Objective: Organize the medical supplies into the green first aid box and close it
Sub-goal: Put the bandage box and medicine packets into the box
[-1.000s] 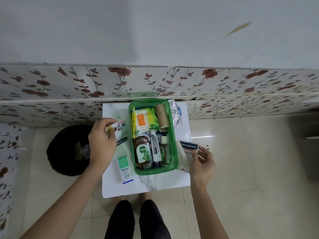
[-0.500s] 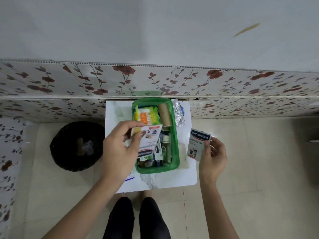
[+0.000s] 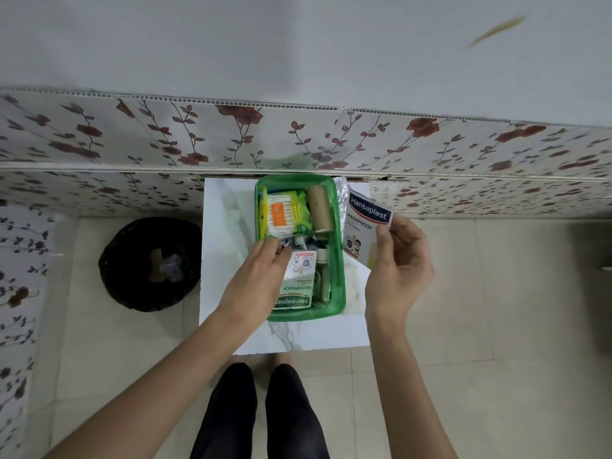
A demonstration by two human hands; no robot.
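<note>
The green first aid box (image 3: 341,286) stands open on a small white marble-look table (image 3: 291,336). Inside lie a cotton swab pack (image 3: 281,215), a brown bandage roll (image 3: 319,208) and small bottles, partly hidden. My left hand (image 3: 261,276) reaches into the box and grips the left edge of a green Hansaplast pack (image 3: 298,283), which lies on top of the contents. My right hand (image 3: 397,263) holds a blue-and-white Hansaplast plaster pack (image 3: 362,226) upright just right of the box, above the table's edge.
A silver foil strip (image 3: 341,188) lies behind the box's right rim. A black bin (image 3: 150,263) stands on the tiled floor left of the table. A flower-patterned wall panel (image 3: 298,144) runs right behind the table. My legs (image 3: 261,415) are below it.
My left hand carried the green Hansaplast pack from the table's left side into the box and lowered it onto the contents. My right hand lifted the blue pack higher, beside the box.
</note>
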